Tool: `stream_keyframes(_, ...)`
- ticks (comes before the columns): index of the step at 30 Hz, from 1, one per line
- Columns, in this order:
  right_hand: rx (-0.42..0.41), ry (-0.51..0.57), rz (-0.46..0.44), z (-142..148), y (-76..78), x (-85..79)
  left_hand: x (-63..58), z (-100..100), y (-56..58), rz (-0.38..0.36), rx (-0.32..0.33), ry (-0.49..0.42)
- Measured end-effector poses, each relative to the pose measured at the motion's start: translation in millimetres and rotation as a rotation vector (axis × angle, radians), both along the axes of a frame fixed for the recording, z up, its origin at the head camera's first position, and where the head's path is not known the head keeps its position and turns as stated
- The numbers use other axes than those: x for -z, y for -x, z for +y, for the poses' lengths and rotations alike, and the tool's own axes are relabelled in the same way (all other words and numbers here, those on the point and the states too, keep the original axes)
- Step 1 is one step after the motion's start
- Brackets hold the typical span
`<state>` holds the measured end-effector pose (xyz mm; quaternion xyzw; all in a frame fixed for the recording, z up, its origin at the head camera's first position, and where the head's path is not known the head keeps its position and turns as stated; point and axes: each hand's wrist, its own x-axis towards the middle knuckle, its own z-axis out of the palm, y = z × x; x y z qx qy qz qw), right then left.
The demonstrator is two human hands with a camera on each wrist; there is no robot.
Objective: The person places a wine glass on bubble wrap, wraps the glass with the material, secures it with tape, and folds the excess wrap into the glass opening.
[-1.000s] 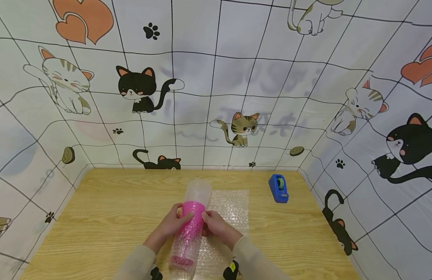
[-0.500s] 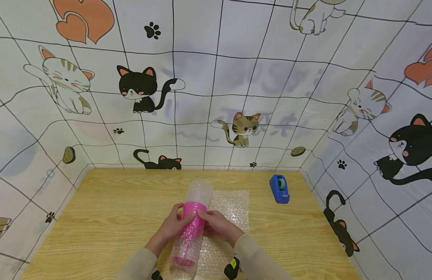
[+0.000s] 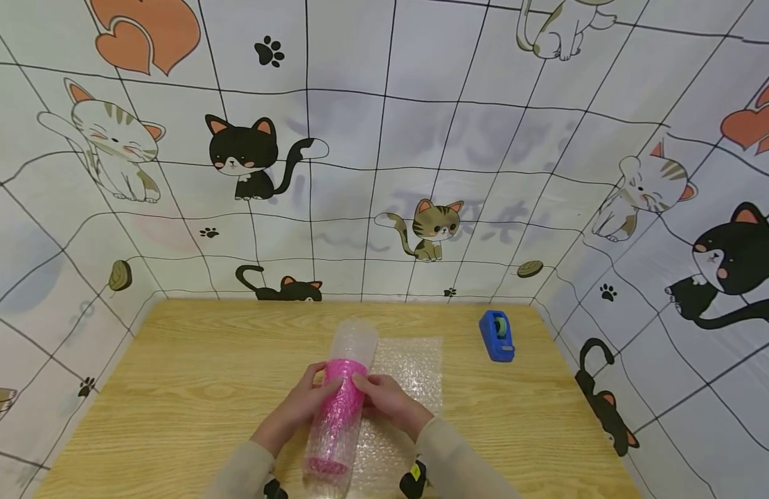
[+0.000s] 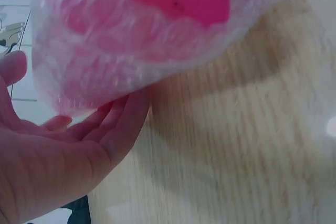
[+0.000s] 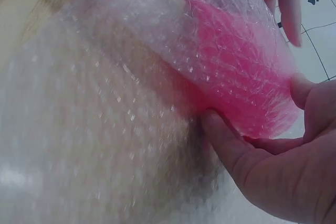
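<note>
A pink object (image 3: 343,409) lies rolled up in clear bubble wrap (image 3: 353,337), forming a long roll that points away from me; its exact kind is hidden by the wrap. My left hand (image 3: 305,398) grips the roll's left side, thumb on top. In the left wrist view, the fingers (image 4: 128,124) reach under the wrapped roll. My right hand (image 3: 393,403) holds the opposite side, its thumb lying over the pink part. The right wrist view shows fingertips (image 5: 215,121) tucked beneath the roll where the flat sheet (image 5: 94,145) runs out from it.
The loose part of the bubble wrap sheet (image 3: 412,367) lies flat on the wooden table (image 3: 515,430), right of the roll. A blue tape dispenser (image 3: 497,336) stands at the back right. Cat-patterned cloth (image 3: 347,187) surrounds the table at the back and sides.
My right thumb has moved from the roll's right edge up onto its top. The left hand keeps its hold, and the roll stays nearly in place.
</note>
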<state>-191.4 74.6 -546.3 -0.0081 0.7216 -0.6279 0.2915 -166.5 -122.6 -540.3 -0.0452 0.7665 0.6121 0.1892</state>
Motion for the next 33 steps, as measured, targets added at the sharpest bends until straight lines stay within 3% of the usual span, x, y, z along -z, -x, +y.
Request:
stream_keyframes(6,-0.017,-0.016,0.021,2.4,0.3,7.4,-3.9,-3.4,2.7,-0.047,0.023,-0.028)
stream_keyframes(15,-0.029,-0.027,0.013,5.2,2.3,6.4,-6.2,-4.6,3.0,-0.044,0.024,-0.009)
stream_keyframes(25,0.041,-0.047,0.035,0.5,0.4,9.7,-8.9,-6.4,5.6,-0.027,0.032,0.014)
stream_keyframes(33,0.083,-0.048,0.022,-1.2,0.8,9.7,-10.1,-2.9,6.7,-0.012,0.04,0.087)
